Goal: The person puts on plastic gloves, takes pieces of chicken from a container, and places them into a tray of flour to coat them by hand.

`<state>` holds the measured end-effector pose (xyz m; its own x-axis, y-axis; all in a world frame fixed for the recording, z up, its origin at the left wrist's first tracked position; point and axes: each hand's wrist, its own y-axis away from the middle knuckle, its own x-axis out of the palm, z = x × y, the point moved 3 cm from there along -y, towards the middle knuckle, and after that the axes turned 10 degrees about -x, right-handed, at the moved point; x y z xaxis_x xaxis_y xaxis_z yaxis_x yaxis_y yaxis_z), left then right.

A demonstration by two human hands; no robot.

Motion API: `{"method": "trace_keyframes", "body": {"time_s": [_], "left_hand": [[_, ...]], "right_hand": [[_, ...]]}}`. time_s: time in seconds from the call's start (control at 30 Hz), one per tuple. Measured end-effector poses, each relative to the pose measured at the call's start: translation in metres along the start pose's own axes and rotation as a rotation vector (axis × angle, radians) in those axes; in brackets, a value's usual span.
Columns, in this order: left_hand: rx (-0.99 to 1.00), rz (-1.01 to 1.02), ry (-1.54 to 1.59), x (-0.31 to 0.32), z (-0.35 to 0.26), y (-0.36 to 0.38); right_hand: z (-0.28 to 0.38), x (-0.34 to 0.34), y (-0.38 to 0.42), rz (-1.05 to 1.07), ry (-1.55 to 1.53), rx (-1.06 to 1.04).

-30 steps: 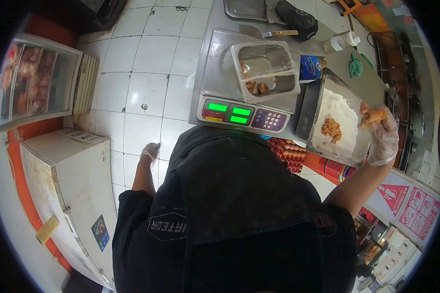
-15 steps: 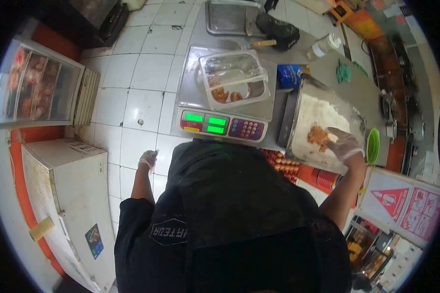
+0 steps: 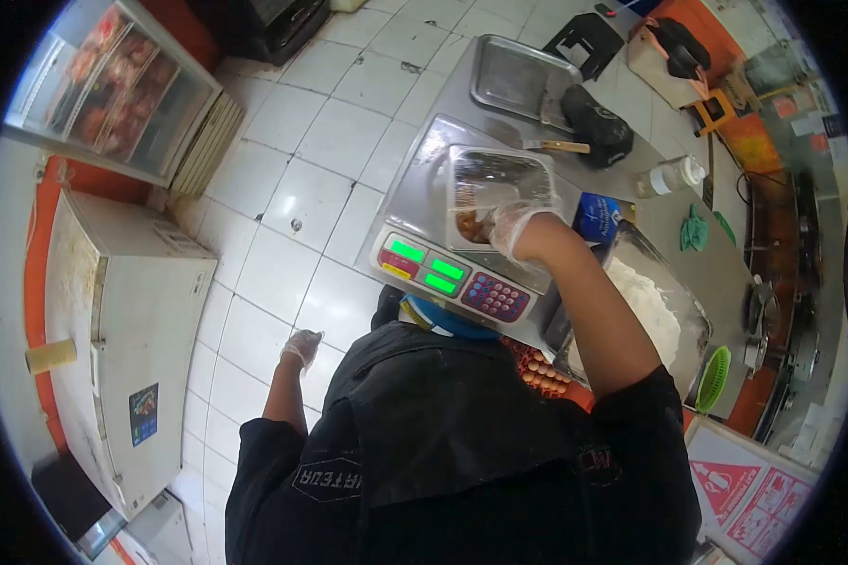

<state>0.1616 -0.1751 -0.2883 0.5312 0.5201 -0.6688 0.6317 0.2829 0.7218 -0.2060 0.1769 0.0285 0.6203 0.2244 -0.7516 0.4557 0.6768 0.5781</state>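
**Gloved hand down in the meat tub on the scale**

While the left hand (image 3: 302, 347) in its thin clear glove hangs loose at the person's side over the white floor tiles, fingers slightly apart and holding nothing, the right hand (image 3: 513, 226) (also gloved) is doing all the work. It's reached forward into the clear rectangular plastic tub (image 3: 497, 185) sitting on the steel platform of the digital weighing scale with green readouts (image 3: 452, 245). The brownish marinated meat pieces (image 3: 471, 226) lie in the near corner of the tub, just to the left of the right fingertips and touching or almost touching them. Can't honestly tell whether the fingers are closed on a piece or just resting on the pile; the glove blurs it. The tub's long axis runs away from the person, so the pieces sit at the end closest to the body. The right hand is by far the nearer one. Off to the right, the big clear tray of white flour (image 3: 645, 306) sits beside the scale, partly behind the forearm.
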Motion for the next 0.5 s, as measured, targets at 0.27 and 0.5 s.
{"method": "trace_keyframes", "body": {"time_s": [0.27,0.5], "left_hand": [[0.08,0.241,-0.422,0.03,0.068,-0.006],[-0.04,0.188,-0.119,-0.027,0.062,-0.055]], "right_hand": [[-0.018,0.03,-0.05,0.004,-0.009,0.155],[-0.001,0.013,-0.044,-0.042,0.086,0.157]]}}
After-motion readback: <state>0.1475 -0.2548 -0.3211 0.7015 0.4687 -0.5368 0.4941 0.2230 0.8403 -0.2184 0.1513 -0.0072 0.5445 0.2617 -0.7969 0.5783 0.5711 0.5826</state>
